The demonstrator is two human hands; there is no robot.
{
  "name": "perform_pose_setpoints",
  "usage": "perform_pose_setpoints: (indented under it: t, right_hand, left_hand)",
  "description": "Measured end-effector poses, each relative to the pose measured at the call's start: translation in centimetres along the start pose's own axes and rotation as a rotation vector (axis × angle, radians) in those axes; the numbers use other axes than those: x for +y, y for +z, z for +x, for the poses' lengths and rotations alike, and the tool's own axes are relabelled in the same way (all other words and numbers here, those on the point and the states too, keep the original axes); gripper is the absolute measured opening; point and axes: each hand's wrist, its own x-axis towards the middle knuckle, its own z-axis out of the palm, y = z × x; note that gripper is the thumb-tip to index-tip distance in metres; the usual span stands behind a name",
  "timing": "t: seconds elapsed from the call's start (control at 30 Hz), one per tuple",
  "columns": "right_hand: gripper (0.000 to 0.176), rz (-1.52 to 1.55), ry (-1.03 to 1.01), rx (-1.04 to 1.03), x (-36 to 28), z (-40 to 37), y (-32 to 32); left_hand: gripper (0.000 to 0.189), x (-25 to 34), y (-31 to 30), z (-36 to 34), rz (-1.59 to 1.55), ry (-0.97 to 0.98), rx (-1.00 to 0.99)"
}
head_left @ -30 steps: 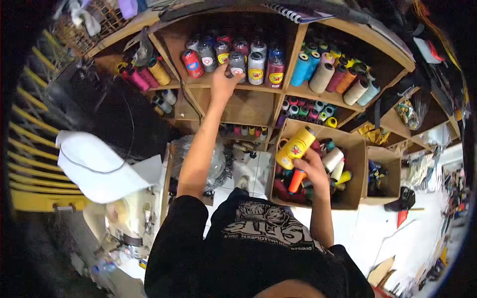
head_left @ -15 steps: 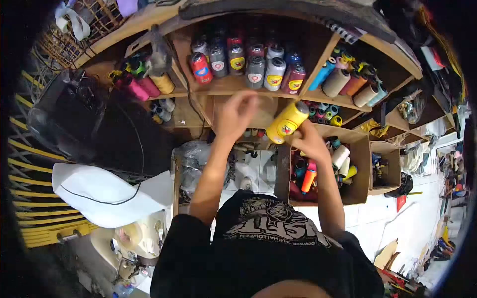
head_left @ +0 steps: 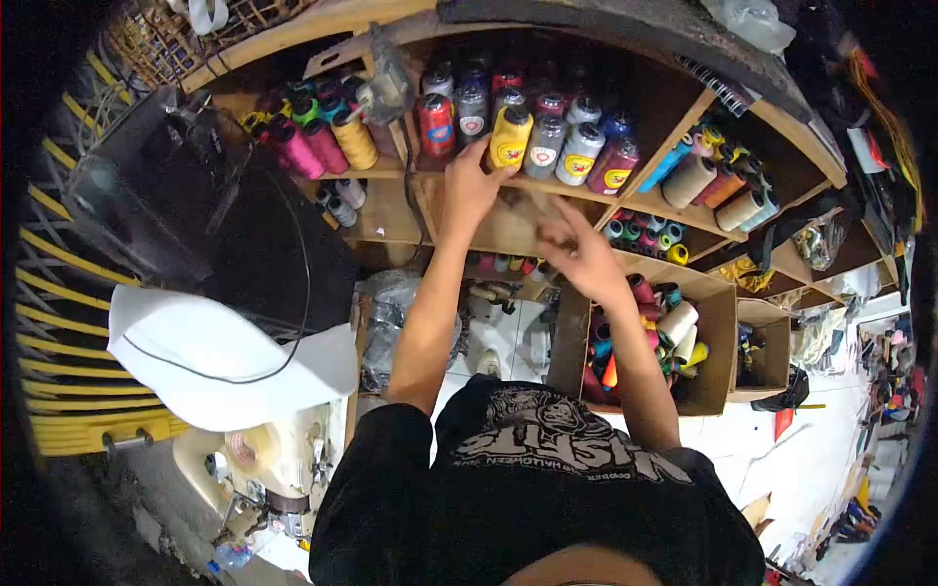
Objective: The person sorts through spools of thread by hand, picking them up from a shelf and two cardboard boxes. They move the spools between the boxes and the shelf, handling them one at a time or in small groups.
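My left hand (head_left: 473, 184) is closed round the lower part of a yellow thread spool (head_left: 510, 139) with a round label. The spool stands upright at the front of the shelf (head_left: 557, 186), between a red spool (head_left: 437, 125) and a grey spool (head_left: 545, 146). White spools (head_left: 579, 154) and a maroon spool (head_left: 614, 166) are lined up to its right. My right hand (head_left: 583, 256) is lower and further right, below the shelf edge. Its fingers are apart and slightly blurred, with nothing visible in them.
Under my right forearm is a cardboard box (head_left: 718, 376) of mixed spools. More cones, including a pink cone (head_left: 298, 148) and a beige cone (head_left: 691, 182), fill side compartments. A white sheet (head_left: 210, 361) lies at left above a sewing machine (head_left: 278, 459).
The yellow spool has gone from my right hand to my left and now stands upright among the shelf's spools. My right hand has let go. The view has shifted slightly.
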Motion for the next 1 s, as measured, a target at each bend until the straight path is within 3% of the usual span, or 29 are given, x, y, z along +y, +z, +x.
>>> perform_pose_setpoints:
  t: [0.1,0.4,0.5,0.57,0.73,0.83,0.9,0.97,1.0]
  right_hand:
    - [0.061,0.098,0.116,0.005,1.2,-2.7,-1.3]
    - [0.053,0.263,0.306,0.224,8.8,-10.4,-5.7]
    - [0.048,0.199,0.352,0.301,9.4,-12.7,-7.9]
    - [0.041,0.258,0.324,0.372,9.1,-14.9,-10.2]
    - [0.027,0.198,0.446,0.671,10.7,-19.9,-17.4]
    - [0.023,0.275,0.31,0.831,15.7,-24.3,-23.1]
    - [0.025,-0.034,0.552,0.853,13.0,-25.5,-27.1]
    - [0.032,-0.201,0.515,0.949,18.5,-30.0,-32.6]
    - [0.034,-0.258,0.657,0.949,22.3,-32.8,-36.2]
  left_hand:
    - [0.055,0.0,-0.1,-0.2,-0.123,-0.092,-0.048]
    - [0.051,-1.1,0.5,-0.4,0.069,0.008,-0.064]
    - [0.038,-2.5,1.8,-1.9,-0.022,0.115,0.229]
    - [0.023,1.2,0.3,-5.3,0.077,0.045,0.41]
    - [0.012,8.6,3.1,-11.6,-0.041,0.091,0.232]
    - [0.015,11.4,7.7,-14.4,-0.095,0.143,0.143]
    - [0.015,13.2,11.3,-15.6,-0.057,0.186,0.107]
    - [0.018,15.6,15.1,-17.4,-0.101,0.124,0.026]
    - [0.02,16.5,16.9,-17.9,-0.038,0.183,0.021]
